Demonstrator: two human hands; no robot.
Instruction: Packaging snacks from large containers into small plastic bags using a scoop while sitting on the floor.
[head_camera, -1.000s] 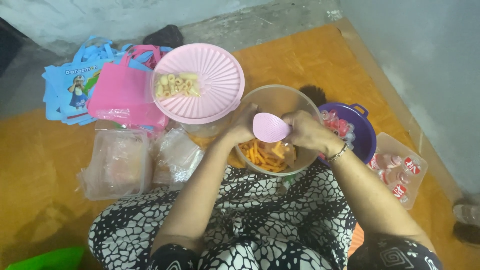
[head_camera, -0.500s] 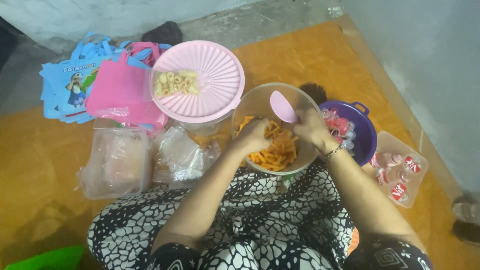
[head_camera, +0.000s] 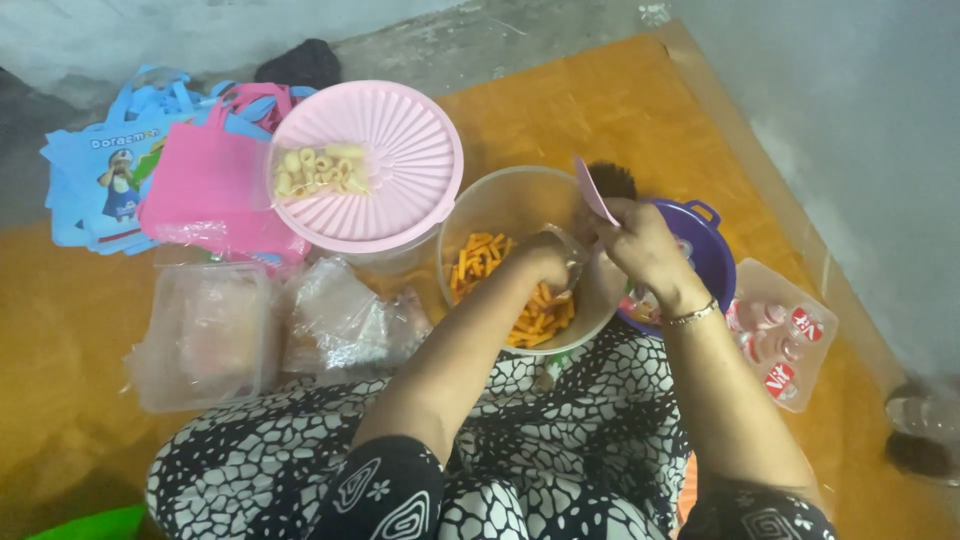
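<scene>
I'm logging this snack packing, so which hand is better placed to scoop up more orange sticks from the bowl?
Right, probably. The right hand holds the pink scoop just above the bowl, while the left hand is down inside it among the orange sticks.

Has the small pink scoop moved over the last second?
Yes. The pink scoop went from above the middle of the clear bowl to its far right rim, toward the purple pot.
</scene>
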